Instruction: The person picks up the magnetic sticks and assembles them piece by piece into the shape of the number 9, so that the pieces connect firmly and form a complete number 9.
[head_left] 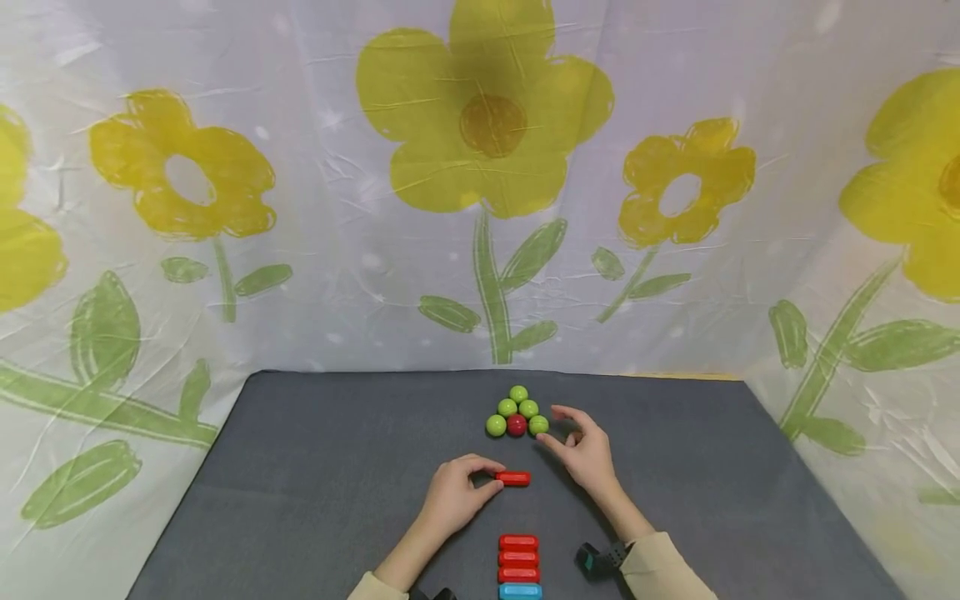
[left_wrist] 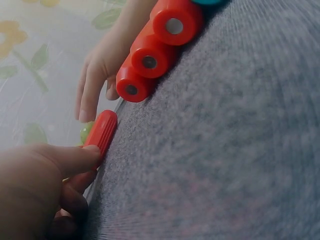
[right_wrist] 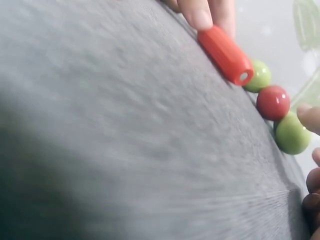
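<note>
My left hand (head_left: 452,495) pinches the left end of a red rod (head_left: 514,478) between thumb and fingers, and the rod lies crosswise before the balls. The right hand (head_left: 591,460) is at the right of a triangle of balls, thumb and fingers spread apart and holding nothing. Its thumb is close to a green ball (head_left: 538,425) at the triangle's right corner; whether they touch I cannot tell. A red ball (head_left: 517,425) sits mid-front, with another green ball (head_left: 496,426) to its left. In the right wrist view the red rod (right_wrist: 225,55) shows a metal-coloured dot on its end.
Nearer me, several red rods (head_left: 518,557) lie in a stacked column with a blue rod (head_left: 521,592) at its near end. Everything rests on a dark grey cloth-covered table (head_left: 315,483). A flower-printed curtain (head_left: 337,250) hangs behind and at the sides.
</note>
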